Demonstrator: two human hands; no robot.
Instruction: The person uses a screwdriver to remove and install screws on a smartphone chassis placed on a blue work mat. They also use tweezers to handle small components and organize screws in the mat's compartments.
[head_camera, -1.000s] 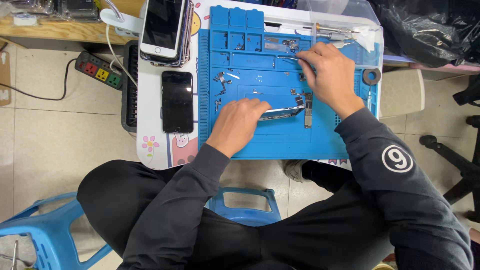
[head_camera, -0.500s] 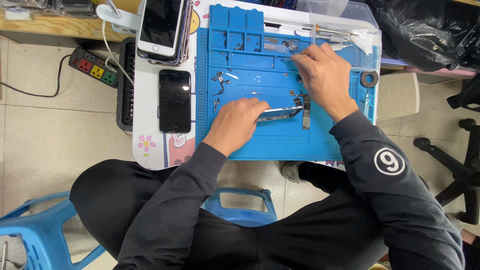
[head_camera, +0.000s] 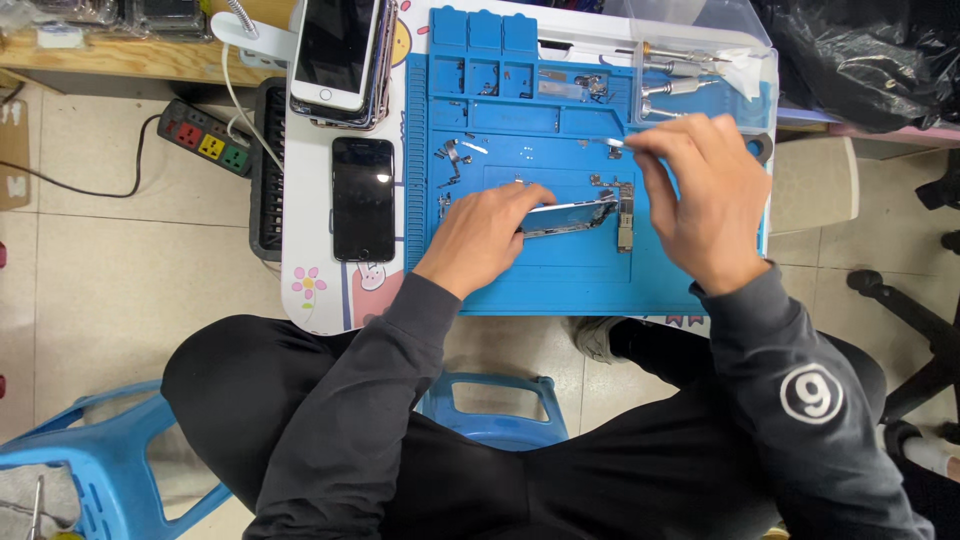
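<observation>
- Power strip (head_camera: 205, 143) with coloured sockets lies on the tiled floor, far left; blue plastic stool (head_camera: 90, 465) at the lower left.
- Stack of phones (head_camera: 340, 55) with glossy dark screens at the table's top left; a single black phone (head_camera: 362, 198) lies flat below it, just beside the mat.
- Blue silicone mat (head_camera: 560, 280) with moulded compartments along its top, small metal parts scattered over it.
- Left hand (head_camera: 482, 238) is closed on the left end of the opened phone body (head_camera: 575, 214), which is thin, shiny-edged and mid-mat.
- Right hand (head_camera: 700, 200) pinches a small silvery piece (head_camera: 613, 143) at its fingertips, above the phone body; the hand covers the mat's right side.
- Clear plastic tray (head_camera: 700, 60) with metal tools at the top right.
- Versus a second ago: right hand has lifted off the phone body and moved up.
</observation>
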